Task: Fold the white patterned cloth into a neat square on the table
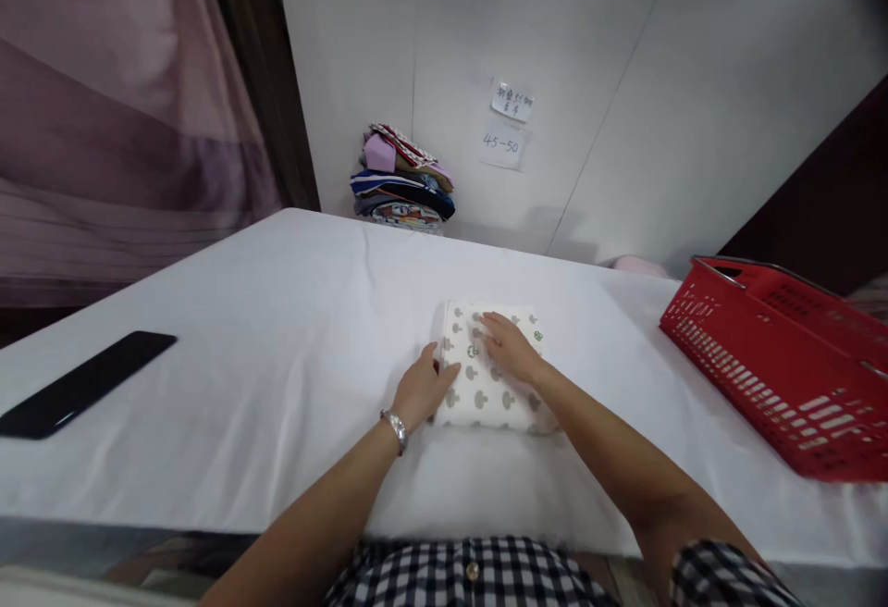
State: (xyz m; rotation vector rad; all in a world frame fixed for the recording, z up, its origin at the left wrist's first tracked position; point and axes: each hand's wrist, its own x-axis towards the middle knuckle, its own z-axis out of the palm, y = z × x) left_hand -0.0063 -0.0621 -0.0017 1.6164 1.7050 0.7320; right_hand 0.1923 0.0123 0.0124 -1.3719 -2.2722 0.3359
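Right now both hands rest on a folded white cloth printed with small grey mushroom shapes, which lies flat near the middle of the counter, on its white cover. The left hand sits at the cloth's left edge, its thumb touching the fold and its fingers loosely curled against the side; that grip is not closed around anything. A metal watch band circles the left wrist. The right hand lies palm down on top of the cloth, fingers spread and flat, so its grip is open and only presses.

A red plastic basket stands at the right end of the counter, well apart from the cloth. Its slotted wall faces the camera, and what it holds cannot be seen from this angle.

At the far edge, against the white wall, a stack of folded clothes in mixed colours sits in a pile. Two paper notes are stuck to the wall beside it. A flat black object lies near the counter's left edge.
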